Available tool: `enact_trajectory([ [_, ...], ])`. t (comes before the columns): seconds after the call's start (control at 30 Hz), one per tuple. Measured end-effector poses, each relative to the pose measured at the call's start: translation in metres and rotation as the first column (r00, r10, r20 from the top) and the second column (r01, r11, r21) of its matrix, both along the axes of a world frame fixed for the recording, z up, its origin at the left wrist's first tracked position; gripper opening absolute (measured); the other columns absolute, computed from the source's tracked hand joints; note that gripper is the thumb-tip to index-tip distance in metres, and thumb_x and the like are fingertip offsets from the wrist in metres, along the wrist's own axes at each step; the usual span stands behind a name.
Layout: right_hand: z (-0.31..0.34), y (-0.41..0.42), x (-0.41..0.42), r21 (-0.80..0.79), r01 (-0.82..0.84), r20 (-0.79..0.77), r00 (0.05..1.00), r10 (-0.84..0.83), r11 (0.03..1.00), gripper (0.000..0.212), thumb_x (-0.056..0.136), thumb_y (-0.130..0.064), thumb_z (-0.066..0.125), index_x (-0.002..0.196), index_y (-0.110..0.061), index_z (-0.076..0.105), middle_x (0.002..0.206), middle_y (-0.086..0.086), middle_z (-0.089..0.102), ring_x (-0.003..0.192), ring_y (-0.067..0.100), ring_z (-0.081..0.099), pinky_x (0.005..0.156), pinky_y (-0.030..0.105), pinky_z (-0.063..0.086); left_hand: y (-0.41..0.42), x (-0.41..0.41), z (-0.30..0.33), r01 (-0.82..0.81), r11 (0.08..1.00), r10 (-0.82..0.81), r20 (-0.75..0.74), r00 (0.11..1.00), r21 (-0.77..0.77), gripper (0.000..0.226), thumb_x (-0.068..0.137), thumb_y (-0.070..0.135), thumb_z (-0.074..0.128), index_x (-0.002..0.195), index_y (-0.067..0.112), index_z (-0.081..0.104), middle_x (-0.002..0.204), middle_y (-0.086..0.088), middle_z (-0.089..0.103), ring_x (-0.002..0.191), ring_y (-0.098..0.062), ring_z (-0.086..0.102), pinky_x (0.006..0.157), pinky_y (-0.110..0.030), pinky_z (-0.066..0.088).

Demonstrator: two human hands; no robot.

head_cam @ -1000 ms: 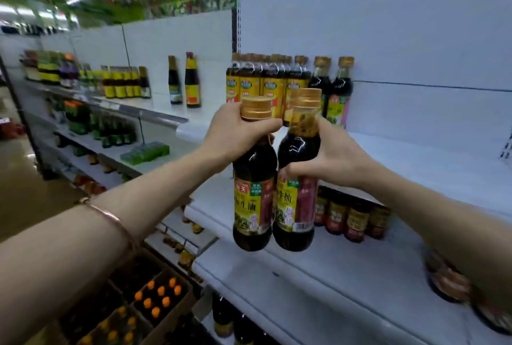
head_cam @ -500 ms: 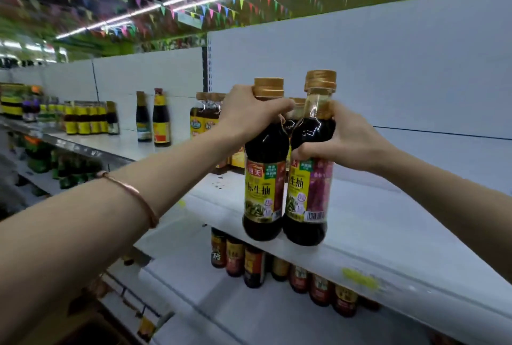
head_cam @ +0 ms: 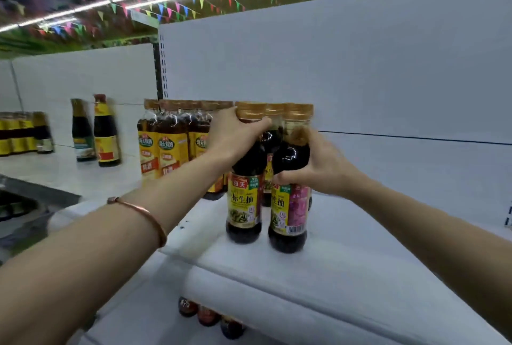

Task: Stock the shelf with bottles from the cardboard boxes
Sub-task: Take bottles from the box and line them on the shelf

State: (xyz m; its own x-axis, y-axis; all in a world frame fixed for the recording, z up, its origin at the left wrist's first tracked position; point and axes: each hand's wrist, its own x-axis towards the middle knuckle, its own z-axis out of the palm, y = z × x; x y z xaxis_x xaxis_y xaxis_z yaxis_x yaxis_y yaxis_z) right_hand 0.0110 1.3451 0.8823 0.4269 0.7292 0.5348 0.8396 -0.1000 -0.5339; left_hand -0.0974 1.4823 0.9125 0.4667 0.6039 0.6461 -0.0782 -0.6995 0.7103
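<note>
On top shelf (head_cam: 360, 256): L hand (head_cam: 235, 134) grips 1 soy bottle (head_cam: 243, 198), R hand (head_cam: 318, 167) grips 2nd bottle (head_cam: 289, 206). Placing step; next, probably release w/o tipping.

The left bottle (head_cam: 243, 192) label reads 海天 and 标生抽.

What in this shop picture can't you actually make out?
- Head view: a third bottle behind the two held ones, mostly hidden by them and the left hand.
- Bottles on the lower shelf: only tops show, covered by the shelf above.
- Far-left bottles: labels blurred.
</note>
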Motion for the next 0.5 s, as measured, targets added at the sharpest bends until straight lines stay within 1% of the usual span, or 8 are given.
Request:
enact_trajectory([
  [0.07, -0.005, 0.004, 0.004, -0.007, -0.001, -0.015, 1.000, 0.001, 1.000, 0.087, 0.064, -0.037, 0.089, 0.135, -0.021, 0.042, 0.119, -0.006, 0.062, 0.111, 0.012, 0.059, 0.095, 0.034, 0.049, 0.012, 0.007, -0.005, 0.054, 0.997, -0.051, 0.048, 0.998, -0.050, 0.014, 0.081, 0.033, 0.073, 0.073, 0.026, 0.064, 0.079, 0.012, 0.066, 0.078, -0.006, 0.063, 0.078, -0.029, 0.052],
  [0.13, -0.009, 0.006, 0.003, -0.014, -0.019, -0.047, 0.999, 0.019, 1.000, 0.096, 0.059, -0.051, 0.086, 0.138, -0.026, 0.037, 0.124, -0.009, 0.060, 0.116, 0.011, 0.058, 0.099, 0.039, 0.049, 0.020, 0.013, -0.014, 0.142, 0.983, -0.133, 0.083, 0.988, -0.112, 0.010, 0.083, 0.034, 0.071, 0.084, 0.028, 0.063, 0.086, 0.014, 0.066, 0.086, -0.007, 0.063, 0.086, -0.033, 0.052],
  [0.17, -0.012, 0.007, 0.004, -0.008, -0.026, -0.073, 0.997, 0.026, 1.000, 0.099, 0.057, -0.057, 0.084, 0.139, -0.029, 0.035, 0.127, -0.010, 0.059, 0.119, 0.011, 0.057, 0.100, 0.041, 0.049, 0.023, 0.014, -0.020, 0.167, 0.979, -0.160, 0.064, 0.985, -0.119, 0.020, 0.083, 0.036, 0.071, 0.098, 0.027, 0.062, 0.092, 0.014, 0.065, 0.092, -0.008, 0.063, 0.089, -0.033, 0.050],
  [0.23, -0.017, 0.006, 0.001, -0.020, -0.015, -0.113, 0.993, 0.013, 1.000, 0.097, 0.057, -0.060, 0.084, 0.137, -0.036, 0.034, 0.127, -0.013, 0.058, 0.121, 0.011, 0.057, 0.098, 0.039, 0.051, 0.028, 0.013, -0.036, 0.191, 0.980, -0.191, 0.007, 0.982, -0.051, 0.053, 0.081, 0.040, 0.073, 0.126, 0.023, 0.050, 0.108, 0.013, 0.060, 0.104, -0.010, 0.058, 0.095, -0.032, 0.047],
  [0.3, -0.022, 0.001, -0.003, -0.051, -0.013, -0.150, 0.989, 0.005, 0.999, 0.084, 0.060, -0.052, 0.086, 0.126, -0.046, 0.035, 0.123, -0.020, 0.055, 0.117, 0.008, 0.058, 0.086, 0.029, 0.057, 0.033, 0.007, -0.048, 0.255, 0.967, -0.255, -0.009, 0.967, -0.025, 0.063, 0.079, 0.042, 0.074, 0.131, 0.026, 0.042, 0.116, 0.012, 0.055, 0.111, -0.010, 0.054, 0.097, -0.034, 0.045],
  [0.37, -0.028, -0.003, -0.007, -0.038, -0.009, -0.217, 0.976, 0.001, 0.999, 0.079, 0.064, -0.036, 0.085, 0.120, -0.051, 0.032, 0.120, -0.023, 0.052, 0.109, 0.003, 0.060, 0.069, 0.023, 0.058, 0.037, 0.000, -0.064, 0.302, 0.951, -0.306, -0.058, 0.950, -0.066, 0.073, 0.076, 0.041, 0.077, 0.134, 0.027, 0.036, 0.121, 0.011, 0.050, 0.116, -0.010, 0.049, 0.098, -0.032, 0.043],
  [0.43, -0.028, -0.003, -0.011, -0.024, 0.014, -0.225, 0.974, -0.019, 1.000, 0.085, 0.065, -0.030, 0.086, 0.129, -0.044, 0.031, 0.119, -0.022, 0.054, 0.106, 0.001, 0.061, 0.068, 0.026, 0.059, 0.045, -0.005, -0.086, 0.289, 0.955, -0.297, -0.175, 0.939, -0.068, 0.091, 0.070, 0.042, 0.081, 0.141, 0.031, 0.024, 0.130, 0.007, 0.040, 0.121, -0.010, 0.041, 0.103, -0.035, 0.039],
  [0.5, -0.028, -0.002, -0.013, -0.017, 0.051, -0.219, 0.974, -0.054, 0.999, 0.089, 0.065, -0.030, 0.086, 0.134, -0.037, 0.031, 0.119, -0.022, 0.054, 0.109, 0.004, 0.060, 0.075, 0.032, 0.061, 0.049, -0.009, -0.103, 0.290, 0.955, -0.294, -0.356, 0.887, -0.065, 0.092, 0.064, 0.052, 0.082, 0.137, 0.033, 0.031, 0.128, 0.007, 0.041, 0.119, -0.008, 0.043, 0.107, -0.037, 0.039],
])
